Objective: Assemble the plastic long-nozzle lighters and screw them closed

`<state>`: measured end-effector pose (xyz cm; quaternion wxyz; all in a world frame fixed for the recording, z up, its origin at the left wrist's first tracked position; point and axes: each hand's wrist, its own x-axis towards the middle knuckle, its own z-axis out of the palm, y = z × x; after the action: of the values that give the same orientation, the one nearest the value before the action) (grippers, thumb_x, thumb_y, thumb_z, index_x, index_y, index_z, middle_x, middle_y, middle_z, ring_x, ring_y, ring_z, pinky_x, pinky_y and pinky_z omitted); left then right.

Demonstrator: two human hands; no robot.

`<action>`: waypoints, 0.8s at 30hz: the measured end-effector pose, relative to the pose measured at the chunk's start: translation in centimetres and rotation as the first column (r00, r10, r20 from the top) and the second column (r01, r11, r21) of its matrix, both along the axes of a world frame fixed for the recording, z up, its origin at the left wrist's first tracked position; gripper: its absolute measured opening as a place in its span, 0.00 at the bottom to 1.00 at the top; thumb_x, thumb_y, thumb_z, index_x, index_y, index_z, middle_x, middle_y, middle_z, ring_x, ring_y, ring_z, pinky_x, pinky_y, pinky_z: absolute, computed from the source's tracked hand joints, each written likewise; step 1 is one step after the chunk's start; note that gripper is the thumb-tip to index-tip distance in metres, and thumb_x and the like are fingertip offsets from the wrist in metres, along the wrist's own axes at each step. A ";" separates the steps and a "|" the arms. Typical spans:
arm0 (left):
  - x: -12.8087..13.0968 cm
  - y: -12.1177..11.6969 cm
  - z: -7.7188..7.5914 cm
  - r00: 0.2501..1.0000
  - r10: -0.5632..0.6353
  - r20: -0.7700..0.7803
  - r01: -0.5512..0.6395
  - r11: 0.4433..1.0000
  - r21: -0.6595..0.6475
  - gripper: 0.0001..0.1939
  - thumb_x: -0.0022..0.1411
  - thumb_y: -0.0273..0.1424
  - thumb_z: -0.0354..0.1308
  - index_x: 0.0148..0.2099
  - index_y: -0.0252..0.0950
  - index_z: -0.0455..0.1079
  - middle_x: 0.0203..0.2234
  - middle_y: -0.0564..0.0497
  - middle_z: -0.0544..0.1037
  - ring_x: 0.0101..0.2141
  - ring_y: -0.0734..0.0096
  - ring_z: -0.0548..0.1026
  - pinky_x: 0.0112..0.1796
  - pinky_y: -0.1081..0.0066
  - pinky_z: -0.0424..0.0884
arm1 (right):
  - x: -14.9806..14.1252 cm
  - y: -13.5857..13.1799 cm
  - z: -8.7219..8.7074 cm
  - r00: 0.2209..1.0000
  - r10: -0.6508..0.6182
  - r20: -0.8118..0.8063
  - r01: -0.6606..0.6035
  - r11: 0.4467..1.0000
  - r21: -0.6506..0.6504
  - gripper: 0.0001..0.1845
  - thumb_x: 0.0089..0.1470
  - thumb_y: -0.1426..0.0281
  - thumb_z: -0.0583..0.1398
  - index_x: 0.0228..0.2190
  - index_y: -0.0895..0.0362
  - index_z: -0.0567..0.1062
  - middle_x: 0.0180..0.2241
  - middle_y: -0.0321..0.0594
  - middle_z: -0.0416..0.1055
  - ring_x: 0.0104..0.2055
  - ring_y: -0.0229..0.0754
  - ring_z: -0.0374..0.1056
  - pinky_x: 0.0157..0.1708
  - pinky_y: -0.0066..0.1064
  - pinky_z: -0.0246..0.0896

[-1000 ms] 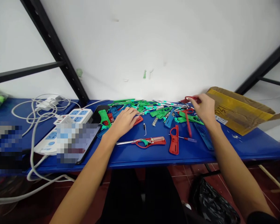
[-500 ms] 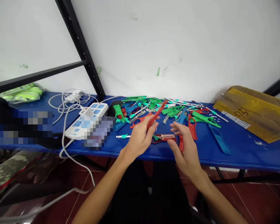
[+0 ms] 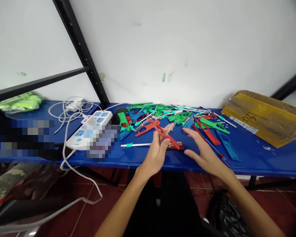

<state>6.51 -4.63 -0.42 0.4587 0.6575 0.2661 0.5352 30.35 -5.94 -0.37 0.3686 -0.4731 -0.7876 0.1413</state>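
Note:
My left hand (image 3: 156, 153) pinches a red plastic lighter casing half (image 3: 166, 134), tilted above the table, between thumb and fingers. Beneath it lies a long-nosed lighter, partly hidden; its metal tube (image 3: 138, 145) points left and a bit of red casing (image 3: 179, 145) shows at the right. My right hand (image 3: 203, 153) is empty, with thumb and fingers apart, just over the table. Beside its fingers are red casing halves (image 3: 209, 131), and a screwdriver (image 3: 219, 153) with a red-and-clear handle lies near the wrist.
A pile of green casings (image 3: 179, 117), blue ones and metal tubes spreads along the wall. On the left are a white power strip (image 3: 88, 128), cables and a blurred phone-like object (image 3: 101, 143). A taped cardboard box (image 3: 266, 117) stands right; a blue casing (image 3: 228, 144) lies before it.
My left hand has turned the red casing half, so its flat side now shows. My right hand has moved right and opened wider; the screwdriver beside it has come into view.

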 end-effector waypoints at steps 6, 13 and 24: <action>1.6 0.7 0.6 0.943 0.060 -0.329 0.017 0.974 0.227 0.28 0.83 0.48 0.45 0.76 0.42 0.57 0.76 0.39 0.65 0.76 0.55 0.61 0.73 0.48 0.61 | -2.4 -0.5 -0.2 0.983 0.053 -0.178 -0.039 0.996 0.081 0.28 0.73 0.58 0.62 0.69 0.46 0.70 0.62 0.47 0.79 0.58 0.52 0.79 0.58 0.45 0.76; -2.2 5.8 2.8 0.546 0.232 -0.805 0.083 0.941 0.328 0.24 0.83 0.45 0.47 0.57 0.33 0.77 0.55 0.37 0.84 0.61 0.47 0.79 0.67 0.45 0.68 | 0.1 0.9 -1.2 0.990 -0.089 -0.109 0.093 0.995 0.029 0.23 0.72 0.54 0.62 0.62 0.50 0.77 0.55 0.47 0.81 0.56 0.53 0.79 0.59 0.47 0.74; -8.4 2.5 -1.5 0.746 0.335 -0.575 -0.122 0.918 0.377 0.32 0.69 0.44 0.71 0.70 0.45 0.70 0.67 0.44 0.76 0.69 0.52 0.70 0.70 0.50 0.66 | -0.8 1.3 -1.5 0.999 0.025 0.021 -0.025 1.000 0.017 0.18 0.73 0.57 0.61 0.60 0.48 0.78 0.58 0.47 0.78 0.62 0.54 0.74 0.65 0.51 0.70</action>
<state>-1.94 -2.10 -1.91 0.1621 0.8241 0.3943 0.3728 29.54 -4.59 -1.87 0.3625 -0.4614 -0.7986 0.1341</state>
